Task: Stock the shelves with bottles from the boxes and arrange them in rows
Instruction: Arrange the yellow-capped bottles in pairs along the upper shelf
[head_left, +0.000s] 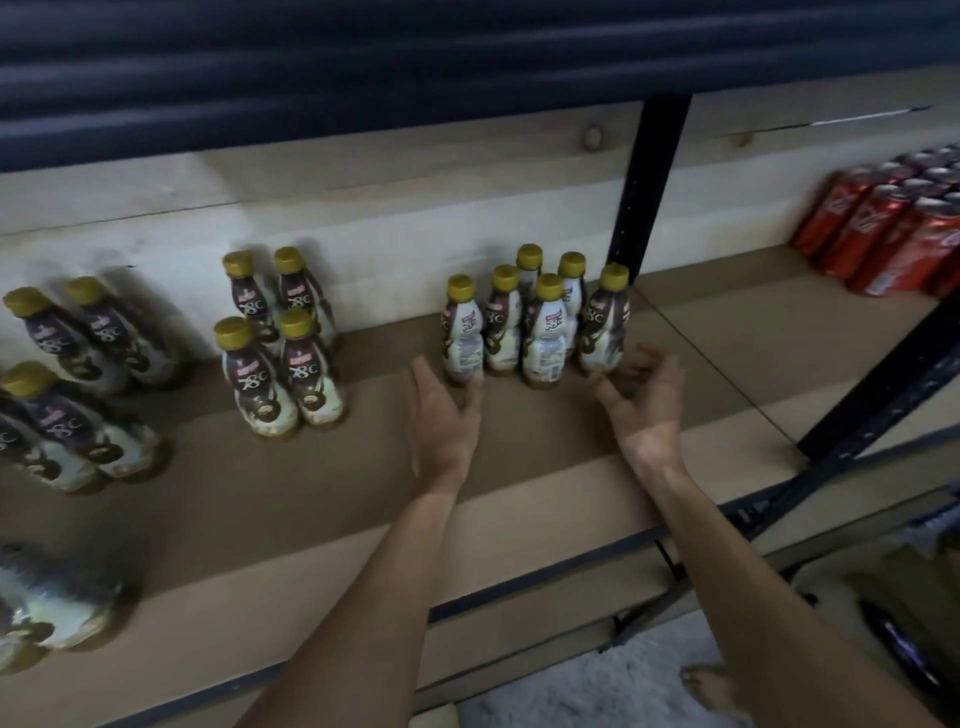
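Bottles (540, 317), six waisted plastic ones with gold caps, stand clustered on the brown board shelf (519, 457). Four more (283, 343) stand to their left. The hands flank the cluster, both spread wide: left (441, 410) touches the end bottle, right (647, 400) holds nothing. Red cans (893, 228) sit far right.

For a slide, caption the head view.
Both open hands, left hand and right hand, flank a bottle cluster on the shelf.
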